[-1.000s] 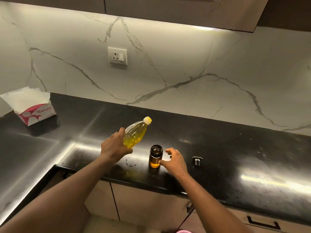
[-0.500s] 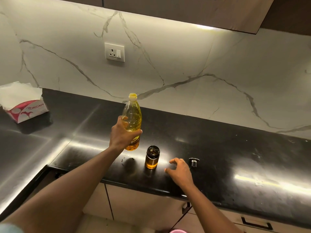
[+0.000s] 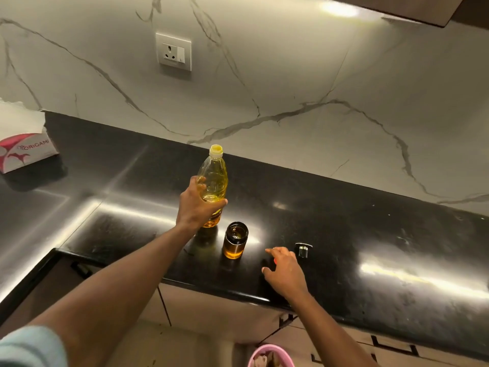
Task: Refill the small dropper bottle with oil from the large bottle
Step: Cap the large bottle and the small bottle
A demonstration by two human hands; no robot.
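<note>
The small dropper bottle [image 3: 235,241] stands upright near the front edge of the black counter [image 3: 370,234]. Its mouth is open, and oil shows only in its lower part. I judge the refill is not yet finished.

Just behind and to its left is the large bottle [image 3: 213,184], upright and mostly full of yellow oil. My left hand [image 3: 199,205] grips its lower half, with the fingers curled round the far side and the thumb across the near side. I cannot tell whether its base rests on the counter or hangs just above it. Its top looks uncapped, though I am not sure.

My right hand [image 3: 284,271] rests on the counter to the right of the small bottle. Its fingers are loosely spread and hold nothing. Just beyond its fingertips lies a small dark cap [image 3: 303,249], probably the dropper top, and the hand does not touch it.

I read this as the pouring step. The next move calls for steadying the small bottle with my right hand. Then I would tip the large one slowly so its neck meets that narrow mouth, because a quick tilt would spill oil onto the counter.

Farther off are a tissue box [image 3: 23,152] at the left edge, a wall socket [image 3: 174,51] above, and a pink bin [image 3: 272,356] below the counter.
</note>
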